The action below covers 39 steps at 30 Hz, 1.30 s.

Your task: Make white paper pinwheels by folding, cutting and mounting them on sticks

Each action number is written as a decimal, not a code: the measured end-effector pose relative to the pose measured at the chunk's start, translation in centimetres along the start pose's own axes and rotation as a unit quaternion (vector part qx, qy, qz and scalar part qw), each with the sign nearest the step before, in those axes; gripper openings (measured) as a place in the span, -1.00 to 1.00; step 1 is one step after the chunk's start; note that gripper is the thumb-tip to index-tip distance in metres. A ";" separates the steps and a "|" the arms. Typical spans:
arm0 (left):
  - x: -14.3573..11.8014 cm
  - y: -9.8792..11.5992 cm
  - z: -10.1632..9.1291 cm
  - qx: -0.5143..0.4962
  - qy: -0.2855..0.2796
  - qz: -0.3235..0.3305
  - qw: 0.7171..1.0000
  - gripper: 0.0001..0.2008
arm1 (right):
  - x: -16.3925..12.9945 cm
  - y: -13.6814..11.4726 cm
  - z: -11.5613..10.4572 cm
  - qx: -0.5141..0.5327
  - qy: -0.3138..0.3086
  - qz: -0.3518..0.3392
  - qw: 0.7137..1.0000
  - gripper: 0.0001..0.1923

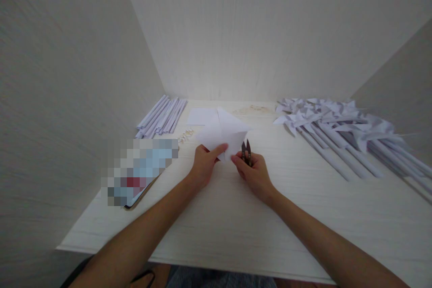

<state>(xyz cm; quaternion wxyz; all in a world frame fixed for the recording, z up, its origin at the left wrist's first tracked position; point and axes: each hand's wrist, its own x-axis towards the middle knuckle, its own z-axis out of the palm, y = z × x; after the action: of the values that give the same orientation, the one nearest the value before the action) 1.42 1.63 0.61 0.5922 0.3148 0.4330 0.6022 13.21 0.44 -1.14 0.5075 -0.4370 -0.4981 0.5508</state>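
Observation:
A folded white paper sheet (225,132) is held just above the middle of the pale wooden table (216,234). My left hand (203,164) pinches its near left corner between thumb and fingers. My right hand (254,173) touches the paper's near right edge and grips a small pair of dark thread snips (246,150), blades pointing up and away from me. The two hands are close together, a few centimetres apart.
Several rolled white paper sticks (163,117) lie at the back left. A flat white sheet (201,116) lies behind the held paper. Many finished white paper pinwheels (340,130) are piled at the right. A blurred flat device (141,171) lies at the left. White walls enclose three sides.

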 end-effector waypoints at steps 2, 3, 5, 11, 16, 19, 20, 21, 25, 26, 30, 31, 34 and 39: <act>0.0 0.0 0.0 -0.002 0.002 -0.002 1.000 -0.69 | -0.1 0.1 0.0 -0.026 -0.009 -0.011 1.000 -0.73; 0.0 0.0 0.0 0.000 0.000 -0.004 1.000 -0.70 | 0.0 0.1 -0.1 -0.033 -0.006 -0.015 0.999 -0.73; 0.0 0.0 0.0 0.011 -0.009 -0.011 1.000 -0.73 | 0.0 0.0 -0.1 -0.045 0.000 -0.019 0.999 -0.75; 0.3 -0.5 -0.5 0.075 -0.026 0.012 0.997 -0.76 | 0.0 -0.2 -0.1 -0.062 0.005 -0.020 0.998 -0.77; 0.3 -0.6 -0.5 0.073 -0.006 0.031 0.997 -0.73 | 0.1 -0.3 -0.1 -0.076 -0.003 -0.008 0.997 -0.76; 0.2 -0.5 -0.4 0.063 0.006 0.033 0.997 -0.72 | 0.1 -0.3 -0.1 -0.073 -0.012 -0.002 0.997 -0.77; 0.2 -0.5 -0.4 0.059 0.008 0.033 0.998 -0.71 | 0.1 -0.3 -0.1 -0.072 -0.014 -0.002 0.997 -0.78; 0.2 -0.4 -0.4 0.054 0.010 0.034 0.998 -0.70 | 0.1 -0.3 -0.1 -0.072 -0.016 -0.003 0.997 -0.79; 0.1 -0.3 -0.3 0.034 0.016 0.026 0.999 -0.68 | 0.1 -0.2 -0.1 -0.082 -0.025 -0.009 0.996 -0.82; 0.1 -0.3 -0.2 0.029 0.018 0.023 0.999 -0.68 | 0.1 -0.2 -0.1 -0.085 -0.024 -0.009 0.996 -0.82; 0.1 -0.2 -0.1 0.009 0.034 0.016 0.999 -0.71 | 0.0 -0.4 -0.1 -0.086 -0.024 -0.011 0.996 -0.81; 0.1 -0.2 -0.1 0.005 0.043 0.017 0.999 -0.72 | 0.0 -0.4 -0.1 -0.088 -0.026 -0.011 0.996 -0.81; 0.2 0.0 -0.1 -0.002 0.067 0.017 0.998 -0.76 | 0.0 -0.5 -0.1 -0.087 -0.030 -0.009 0.996 -0.81; 0.0 -0.4 0.1 0.002 0.058 0.022 0.998 -0.75 | 0.0 -0.2 -0.1 -0.064 -0.015 -0.005 0.998 -0.76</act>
<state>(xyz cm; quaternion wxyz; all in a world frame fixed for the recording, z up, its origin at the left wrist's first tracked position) 1.64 1.64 0.31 0.5521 0.2902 0.4609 0.6313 13.33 0.50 -0.97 0.4738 -0.4582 -0.5419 0.5214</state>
